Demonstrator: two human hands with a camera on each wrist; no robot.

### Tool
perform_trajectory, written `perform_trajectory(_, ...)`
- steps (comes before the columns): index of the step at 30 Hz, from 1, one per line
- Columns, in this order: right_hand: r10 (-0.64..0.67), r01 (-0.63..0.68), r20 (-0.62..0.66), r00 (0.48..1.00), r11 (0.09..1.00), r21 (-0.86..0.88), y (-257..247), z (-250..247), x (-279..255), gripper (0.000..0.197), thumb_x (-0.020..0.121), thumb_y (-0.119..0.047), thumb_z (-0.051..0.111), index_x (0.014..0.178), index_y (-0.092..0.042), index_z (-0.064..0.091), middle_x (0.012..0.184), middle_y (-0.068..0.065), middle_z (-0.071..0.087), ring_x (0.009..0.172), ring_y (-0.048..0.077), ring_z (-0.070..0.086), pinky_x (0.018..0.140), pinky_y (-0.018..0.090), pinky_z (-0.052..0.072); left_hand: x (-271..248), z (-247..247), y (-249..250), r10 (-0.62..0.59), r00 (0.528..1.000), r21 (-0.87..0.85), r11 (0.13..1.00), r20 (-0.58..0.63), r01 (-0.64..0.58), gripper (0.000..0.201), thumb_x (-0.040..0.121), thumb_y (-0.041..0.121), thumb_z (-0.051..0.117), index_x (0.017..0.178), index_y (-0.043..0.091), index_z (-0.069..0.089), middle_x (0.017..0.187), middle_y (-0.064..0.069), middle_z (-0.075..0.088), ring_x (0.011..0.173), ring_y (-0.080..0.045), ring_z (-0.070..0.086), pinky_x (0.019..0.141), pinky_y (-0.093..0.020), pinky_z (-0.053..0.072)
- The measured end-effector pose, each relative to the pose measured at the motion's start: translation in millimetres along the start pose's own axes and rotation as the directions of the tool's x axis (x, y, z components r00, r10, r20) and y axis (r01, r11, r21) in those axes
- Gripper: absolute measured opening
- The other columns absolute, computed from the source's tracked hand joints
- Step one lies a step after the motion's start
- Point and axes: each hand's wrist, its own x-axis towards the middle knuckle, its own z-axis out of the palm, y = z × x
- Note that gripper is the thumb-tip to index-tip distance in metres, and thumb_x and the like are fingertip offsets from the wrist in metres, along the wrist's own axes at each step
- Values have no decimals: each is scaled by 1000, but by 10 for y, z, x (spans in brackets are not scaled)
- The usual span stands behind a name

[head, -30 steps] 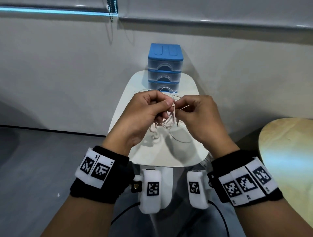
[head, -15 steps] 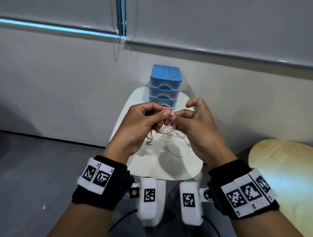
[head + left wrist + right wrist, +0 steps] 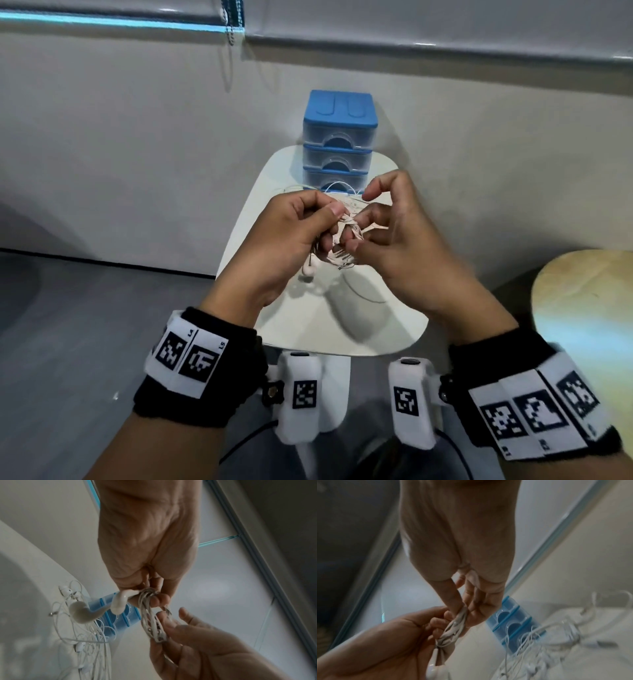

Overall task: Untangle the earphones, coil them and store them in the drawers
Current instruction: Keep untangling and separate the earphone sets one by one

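Pinching a small coil of white earphone cable (image 3: 344,236) from both sides, the fingers (image 3: 334,210) of the left hand (image 3: 287,240) curl around one end of the loops, thumb pressed on top, while the right hand (image 3: 400,246) closes thumb and forefinger on the opposite end with its remaining fingers lifted and spread. In the left wrist view the coil (image 3: 152,618) runs as a tight bundle of several turns between the two hands, and two white earbuds (image 3: 118,603) hang free from the left hand's grip. The right wrist view shows the same bundle (image 3: 453,628) clamped between both sets of fingertips, though the frame is blurred. The coil is held in the air above the white table (image 3: 376,329), apart from its surface. A loose tangle of further white earphones (image 3: 89,635) lies on the table just in front of the drawers. The blue drawer unit (image 3: 339,137), three clear-fronted drawers under a blue lid, stands at the table's far edge near the wall; all three drawers appear pushed in. Both wrists carry black bands with printed marker tags (image 3: 186,353). A pale wooden round surface (image 3: 589,308) shows at the right edge of the head view.
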Motion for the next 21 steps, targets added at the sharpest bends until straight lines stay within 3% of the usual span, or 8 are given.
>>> perform_trajectory(2,-27,24,-18,999,986,-165,-42,-60,20,38,92,-1,67,102,-30,45,83,3,64,70,36,67,76,60,56,43,-8,8,-4,1000,-16,1000,-19,3,15,100,10,61,89,2,66,70,-6,56,54,-13,50,53,-29,43)
perform_trajectory(8,-35,28,-4,999,872,-489,-63,-132,101,34,88,-4,60,96,-35,49,72,-2,73,76,19,71,72,48,59,109,-28,53,-88,992,86,993,94,80,3,92,10,72,94,11,74,78,-13,52,56,-14,44,53,-30,37)
perform_trajectory(13,-13,-75,-164,986,851,-520,-42,-68,135,21,79,-9,61,85,-29,59,68,-3,71,71,17,67,65,43,57,155,3,66,-129,987,227,968,95,105,9,94,13,71,88,7,74,55,2,50,51,-13,43,51,-26,39)
perform_trajectory(15,56,-132,-196,979,906,-401,-38,-46,156,15,79,-7,62,81,-22,66,63,-2,70,58,10,60,57,35,48,161,-2,51,-126,986,257,962,110,94,13,95,18,70,89,7,73,55,2,52,55,-16,45,59,-34,39)
perform_trajectory(18,199,-195,-245,949,980,41,-6,-40,189,19,80,5,56,76,-10,66,53,0,58,45,9,44,52,25,30,114,-2,58,-110,985,218,973,133,79,15,96,21,70,89,7,72,61,0,58,58,-15,51,64,-36,39)
perform_trajectory(21,371,-260,-157,915,842,472,16,23,199,22,87,8,52,83,-12,61,58,3,48,51,13,39,53,26,32,80,16,58,-61,991,137,990,118,45,9,97,12,68,89,7,71,69,0,64,57,-10,57,60,-26,47)
